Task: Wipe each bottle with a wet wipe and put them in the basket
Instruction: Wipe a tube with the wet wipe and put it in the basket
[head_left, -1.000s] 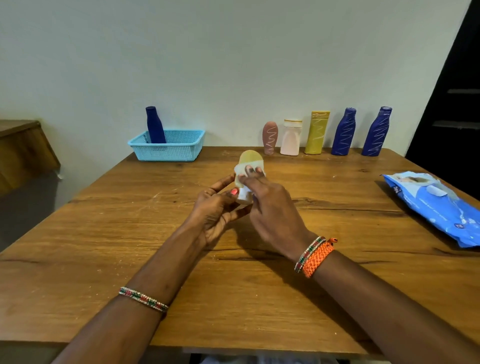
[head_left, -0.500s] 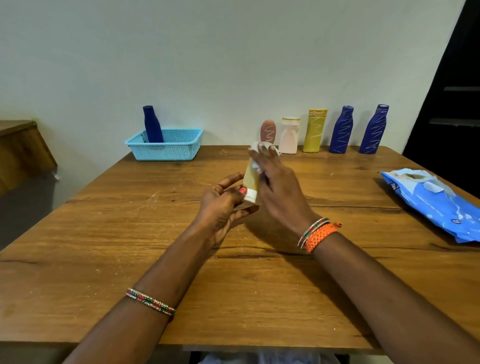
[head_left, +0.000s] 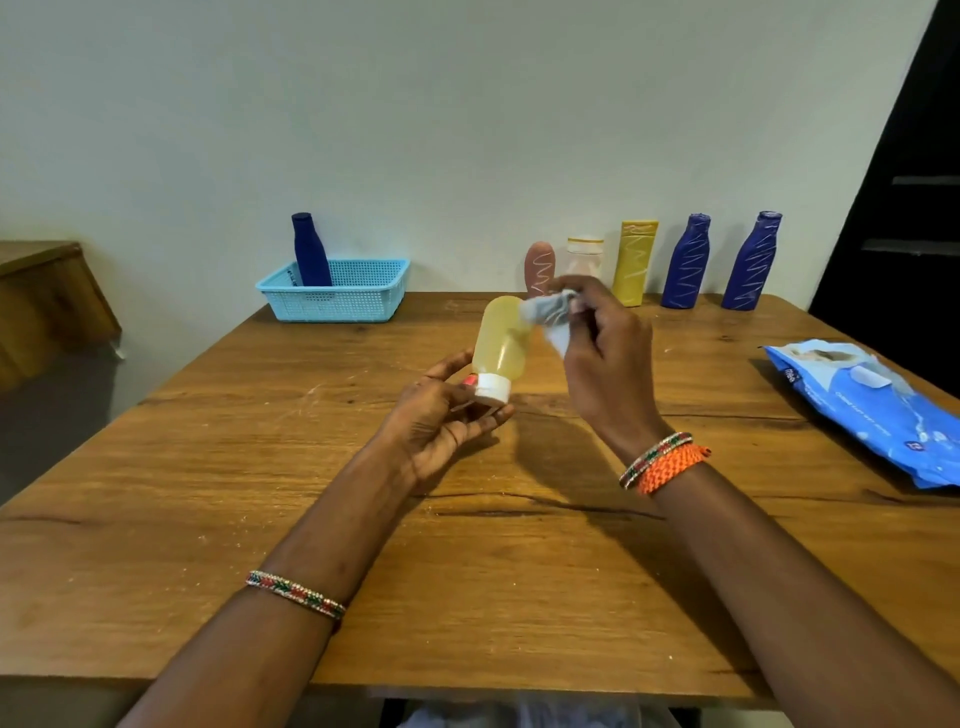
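A pale yellow bottle with a white cap is held upside down above the middle of the table. My left hand pinches it at the cap end. My right hand grips a crumpled white wet wipe against the bottle's upper right side. At the back left stands a light blue basket with one dark blue bottle upright in it.
Along the back wall stand a pink bottle, a white bottle, a yellow bottle and two blue bottles. A blue wet wipe pack lies at the right edge. A wooden ledge sits left.
My right hand has slid the wipe up from the bottle's lower body to its top and off to the right side. The bottle's face is now uncovered. My left hand keeps its hold.
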